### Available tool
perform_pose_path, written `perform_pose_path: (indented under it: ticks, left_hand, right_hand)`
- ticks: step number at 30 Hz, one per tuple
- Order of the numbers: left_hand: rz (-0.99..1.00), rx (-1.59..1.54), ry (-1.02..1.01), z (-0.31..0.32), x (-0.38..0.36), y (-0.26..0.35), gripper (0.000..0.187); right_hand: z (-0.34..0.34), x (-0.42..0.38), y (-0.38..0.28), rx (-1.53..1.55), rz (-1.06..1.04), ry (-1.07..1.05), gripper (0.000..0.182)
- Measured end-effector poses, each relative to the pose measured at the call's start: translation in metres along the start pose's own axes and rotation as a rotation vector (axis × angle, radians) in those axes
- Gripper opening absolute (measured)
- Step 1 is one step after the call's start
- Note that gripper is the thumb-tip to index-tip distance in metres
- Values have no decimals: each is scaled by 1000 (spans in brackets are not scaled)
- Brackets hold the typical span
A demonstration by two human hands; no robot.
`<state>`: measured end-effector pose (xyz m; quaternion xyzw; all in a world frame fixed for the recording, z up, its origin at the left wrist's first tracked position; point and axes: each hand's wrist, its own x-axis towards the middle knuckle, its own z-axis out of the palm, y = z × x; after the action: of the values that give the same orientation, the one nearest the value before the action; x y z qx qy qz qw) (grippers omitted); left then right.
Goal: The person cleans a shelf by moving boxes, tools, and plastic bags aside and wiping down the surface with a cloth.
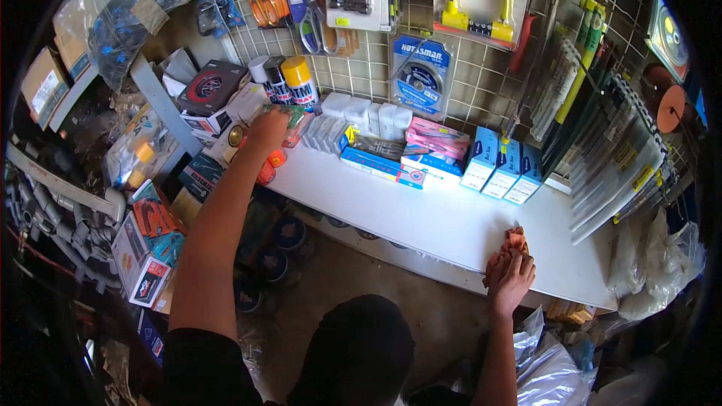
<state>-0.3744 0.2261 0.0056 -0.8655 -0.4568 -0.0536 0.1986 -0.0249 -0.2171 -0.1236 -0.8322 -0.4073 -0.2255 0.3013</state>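
A white desk [444, 218] extends from the far left to the near right. Three blue-and-white boxes [502, 165] stand side by side on it, toward the right. Three spray cans [280, 92] stand upright at the far left, the rightmost yellow-capped. The right hand [511, 278] is closed, gripping a crumpled orange-brown cloth [515, 242], located on the desk at its near edge, right side. The left hand [268, 133] is at the far left beside a green packet [291, 114]; its grip cannot be determined.
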Motion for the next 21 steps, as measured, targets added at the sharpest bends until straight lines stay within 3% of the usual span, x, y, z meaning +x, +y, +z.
perform_pose_path:
  ticks: [9,15,18,20,21]
  left_hand:
    - [131,-169,153,18,3,-4,18]
    - [160,-361,124,6,3,-16,28]
    - [208,-553,304,10,0,-46,31]
    - [-20,-429,336,-6,-17,-63,38]
    - [-14,-424,338,-14,-27,-65,38]
  right_hand:
    - [-1,0,-2,-10,17,5,25]
    - [-3,0,-4,-8,12,-5,25]
    - [-1,0,-1,-11,27,-7,25]
    - [0,0,0,-8,6,4,25]
    - [0,1,0,-5,14,7,25]
